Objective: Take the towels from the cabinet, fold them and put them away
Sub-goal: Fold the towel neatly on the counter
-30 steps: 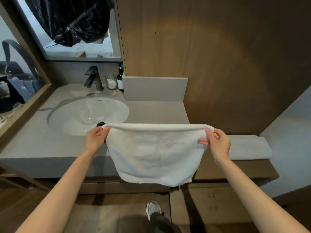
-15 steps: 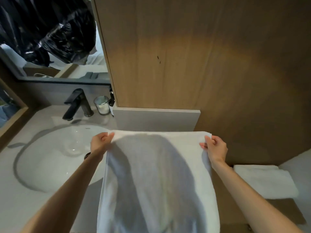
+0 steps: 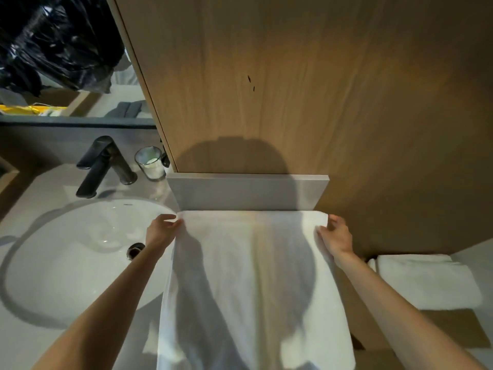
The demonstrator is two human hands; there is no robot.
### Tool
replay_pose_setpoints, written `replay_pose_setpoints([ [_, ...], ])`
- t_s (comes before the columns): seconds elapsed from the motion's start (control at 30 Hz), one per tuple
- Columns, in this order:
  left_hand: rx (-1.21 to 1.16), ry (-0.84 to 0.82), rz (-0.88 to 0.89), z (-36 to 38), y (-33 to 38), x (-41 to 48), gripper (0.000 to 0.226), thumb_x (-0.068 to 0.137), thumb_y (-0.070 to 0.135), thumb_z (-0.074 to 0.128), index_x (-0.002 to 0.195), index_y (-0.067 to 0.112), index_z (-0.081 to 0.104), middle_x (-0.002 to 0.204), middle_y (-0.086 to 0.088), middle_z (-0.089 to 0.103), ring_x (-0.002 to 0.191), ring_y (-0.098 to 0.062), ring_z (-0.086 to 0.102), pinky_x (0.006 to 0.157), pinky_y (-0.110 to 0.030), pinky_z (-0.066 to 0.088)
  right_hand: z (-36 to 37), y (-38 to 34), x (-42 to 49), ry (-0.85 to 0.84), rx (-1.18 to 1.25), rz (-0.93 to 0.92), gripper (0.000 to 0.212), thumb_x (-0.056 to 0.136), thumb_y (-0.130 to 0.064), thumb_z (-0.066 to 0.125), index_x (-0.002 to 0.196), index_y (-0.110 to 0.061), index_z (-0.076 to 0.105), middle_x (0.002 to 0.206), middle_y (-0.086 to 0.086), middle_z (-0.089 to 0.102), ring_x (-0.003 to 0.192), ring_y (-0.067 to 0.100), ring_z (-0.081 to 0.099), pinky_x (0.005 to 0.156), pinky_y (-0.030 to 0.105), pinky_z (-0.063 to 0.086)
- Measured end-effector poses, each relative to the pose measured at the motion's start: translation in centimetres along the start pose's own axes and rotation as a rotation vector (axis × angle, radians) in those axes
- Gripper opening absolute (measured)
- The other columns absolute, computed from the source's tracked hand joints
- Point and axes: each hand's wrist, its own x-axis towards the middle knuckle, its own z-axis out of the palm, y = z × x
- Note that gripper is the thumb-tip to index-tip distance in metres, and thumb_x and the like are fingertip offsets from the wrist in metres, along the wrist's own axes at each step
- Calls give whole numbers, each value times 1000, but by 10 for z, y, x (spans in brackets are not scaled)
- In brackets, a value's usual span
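Towel: large white terry towel (image 3: 253, 284) spread flat on the grey counter, far edge at twelve o'clock.
Left hand (image 3: 160, 231): pinches its ten o'clock corner.
Right hand (image 3: 336, 236): pinches its two o'clock corner.
Folded white towel (image 3: 426, 284): at three o'clock.

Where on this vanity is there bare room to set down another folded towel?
Bare wood shows in front of the folded towel, right of the spread towel both hands pinch. Crowded: faucet and glass behind the sink.
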Motion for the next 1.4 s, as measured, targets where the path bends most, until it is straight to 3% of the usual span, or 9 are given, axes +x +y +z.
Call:
replay_pose_setpoints([
  [0.1,87,0,68,-5,-12,-11,41,87,33,68,121,11,59,113,-10,66,106,-27,61,79,-31,39,-4,4,-6,-32,-54,-113,42,90,-8,60,131,-9,52,131,12,56,121,31,53,97,30,39],
  [0.27,202,40,201,-19,-32,-47,41,87,33,68,122,15,58,116,-8,61,75,-16,57,75,-28,39,-15,15,-34,-123,-96,-307,31,91,-4,56,115,-23,57,129,9,53,102,26,62,97,39,48],
  [0.4,253,-49,215,-29,-53,-86,34,88,36,66,115,17,63,103,-4,64,74,-9,55,69,-25,39,-25,34,-67,-203,-214,-406,31,91,-8,59,120,-18,62,129,6,53,116,22,54,104,33,40],
  [0.67,212,-180,158,-35,-96,-165,36,84,33,72,108,11,57,90,-1,61,83,-16,59,73,-25,42,-48,99,-139,-260,-411,-199,54,92,-18,62,141,-13,41,147,10,40,136,28,38,110,41,34],
  [0.9,323,-264,173,-34,-127,-197,31,79,39,75,77,20,51,73,2,58,66,-11,54,58,-21,39,-60,137,-176,-204,-367,-36,65,90,-38,64,144,-15,34,134,7,53,118,25,54,96,42,48],
  [1.07,261,-243,185,-32,-132,-212,46,84,34,71,54,17,41,48,5,42,47,-12,44,49,-22,35,-63,144,-180,-270,-287,142,81,88,-50,62,147,-11,24,136,12,50,124,32,50,99,43,42],
  [1.13,268,-232,191,-33,-132,-215,48,86,34,69,53,15,38,48,2,41,46,-14,44,48,-22,35,-64,147,-181,-258,-283,168,77,86,-54,63,141,-10,32,133,11,50,123,32,50,98,42,42],
  [1.27,264,-171,266,-38,-130,-222,40,91,36,61,65,11,43,60,-3,49,54,-16,47,49,-19,32,-67,157,-181,-119,-376,77,53,81,-59,66,107,-18,46,105,4,57,108,28,54,92,46,50],
  [1.4,132,-162,264,-41,-133,-226,29,97,31,52,80,9,44,72,-8,54,63,-20,52,51,-24,43,-73,151,-194,-74,-336,-53,31,93,-39,60,100,-12,47,90,5,58,73,15,57,59,25,47],
])
